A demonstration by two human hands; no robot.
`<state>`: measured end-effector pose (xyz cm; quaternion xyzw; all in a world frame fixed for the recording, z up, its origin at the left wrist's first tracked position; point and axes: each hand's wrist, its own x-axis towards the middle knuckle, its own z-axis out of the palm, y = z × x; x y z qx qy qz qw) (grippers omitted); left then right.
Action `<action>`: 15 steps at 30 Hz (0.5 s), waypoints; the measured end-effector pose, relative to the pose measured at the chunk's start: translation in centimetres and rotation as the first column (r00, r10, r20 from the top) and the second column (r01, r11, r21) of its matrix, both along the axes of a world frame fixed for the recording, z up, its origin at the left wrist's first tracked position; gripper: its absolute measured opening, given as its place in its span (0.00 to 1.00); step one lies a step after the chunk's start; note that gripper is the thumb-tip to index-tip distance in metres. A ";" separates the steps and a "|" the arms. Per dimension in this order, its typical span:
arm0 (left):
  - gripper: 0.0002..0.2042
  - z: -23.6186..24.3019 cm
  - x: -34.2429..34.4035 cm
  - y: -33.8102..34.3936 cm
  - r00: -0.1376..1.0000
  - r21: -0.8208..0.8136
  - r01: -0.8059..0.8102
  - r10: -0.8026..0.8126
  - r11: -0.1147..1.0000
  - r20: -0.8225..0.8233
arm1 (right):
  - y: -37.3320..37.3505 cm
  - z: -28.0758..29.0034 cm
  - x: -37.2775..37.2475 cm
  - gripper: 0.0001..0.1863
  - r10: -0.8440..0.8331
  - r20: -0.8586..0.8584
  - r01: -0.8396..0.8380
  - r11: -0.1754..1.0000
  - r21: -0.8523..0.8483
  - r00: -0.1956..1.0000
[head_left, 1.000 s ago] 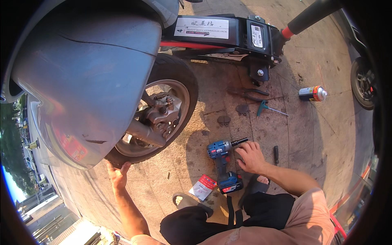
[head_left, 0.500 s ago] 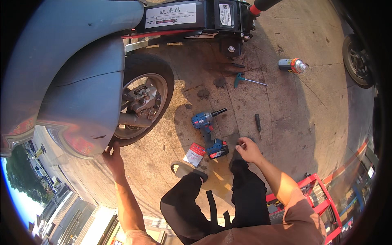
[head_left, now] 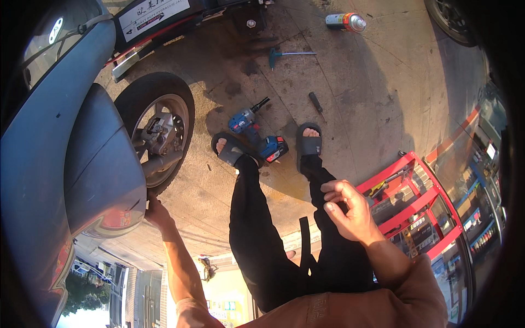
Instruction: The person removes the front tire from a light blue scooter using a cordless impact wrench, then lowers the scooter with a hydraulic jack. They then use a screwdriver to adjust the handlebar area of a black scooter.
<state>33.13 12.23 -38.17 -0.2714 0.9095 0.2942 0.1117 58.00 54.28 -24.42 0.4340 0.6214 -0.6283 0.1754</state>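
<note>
My left hand [head_left: 159, 214] is at the bottom of the wheel's black tyre [head_left: 187, 128], beside the rear end of the blue-grey bodywork [head_left: 104, 169]. Its fingers are mostly hidden there, so their grip is unclear. Above my right thigh hangs my right hand [head_left: 353, 213], fingers loosely bent and thumb apart, with nothing in it. A blue cordless impact wrench [head_left: 252, 131] lies on the ground between my sandalled feet. Ahead of my right foot is a dark-handled screwdriver [head_left: 315, 104]. Farther off lies a green T-handled tool [head_left: 284, 53] with a thin shaft.
A black and red hydraulic jack [head_left: 186, 27] stands at the far left by the vehicle. A spray can [head_left: 345, 22] lies on the far ground, and another wheel [head_left: 451, 21] is at the far right. A red metal rack [head_left: 421, 202] stands to my right.
My view has shifted, and my left foot has moved forward beside the impact wrench. A red-and-white card is no longer visible. My right hand has drawn back over my thigh; my left stays by the tyre.
</note>
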 end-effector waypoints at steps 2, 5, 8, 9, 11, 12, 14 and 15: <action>0.25 0.6 0.0 0.8 1.000 -0.011 -0.024 0.024 1.000 -0.007 | -3.3 2.8 -3.0 0.16 -0.096 -0.035 0.089 0.981 -0.171 0.995; 0.26 1.1 -0.2 2.1 0.998 0.047 -0.067 0.066 0.997 0.025 | -7.2 2.8 -7.3 0.16 -0.174 -0.027 0.145 0.891 -0.430 0.984; 0.27 1.3 -0.2 3.7 0.990 0.035 -0.139 0.137 0.990 0.033 | -9.8 -1.0 -10.1 0.17 -0.102 0.019 0.095 0.835 -0.542 0.995; 0.27 1.2 0.0 4.2 0.990 0.044 -0.140 0.140 0.989 -0.012 | -10.2 -2.8 -10.6 0.16 -0.055 0.012 0.053 0.838 -0.542 0.998; 0.27 1.0 0.0 4.9 0.982 0.048 -0.189 0.189 0.981 0.006 | -9.8 -6.2 -10.9 0.16 0.060 0.039 -0.031 0.854 -0.520 0.997; 0.26 0.9 0.0 5.1 0.978 0.039 -0.209 0.209 0.977 -0.002 | -9.4 -7.5 -10.8 0.16 0.098 0.076 -0.050 0.875 -0.481 0.992; 0.26 0.8 0.1 5.5 0.965 0.044 -0.258 0.259 0.965 -0.027 | -8.8 -9.5 -10.6 0.13 -0.059 0.179 0.144 0.845 -0.515 0.982; 0.26 0.8 0.1 5.6 0.964 0.049 -0.260 0.262 0.964 -0.037 | -8.4 -10.0 -10.4 0.12 -0.136 0.251 0.255 0.804 -0.537 0.958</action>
